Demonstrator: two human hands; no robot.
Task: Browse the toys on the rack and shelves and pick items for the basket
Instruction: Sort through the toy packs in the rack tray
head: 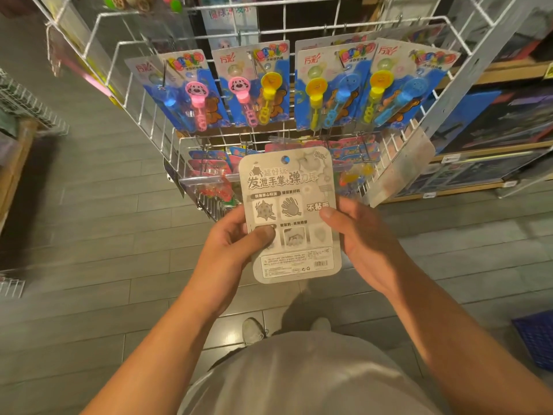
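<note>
Grey plank floor (98, 241), white wire rack (167, 121) of bubble-wand cards (250, 88). In front of rack: grey toy card (291, 217) (printed back up), left hand (236, 235) and right hand (356, 232) thumbs pinching its side edges. Blue basket (535, 339) far right of rack.

Grey toy card (291, 217), upright, printed back showing
</note>
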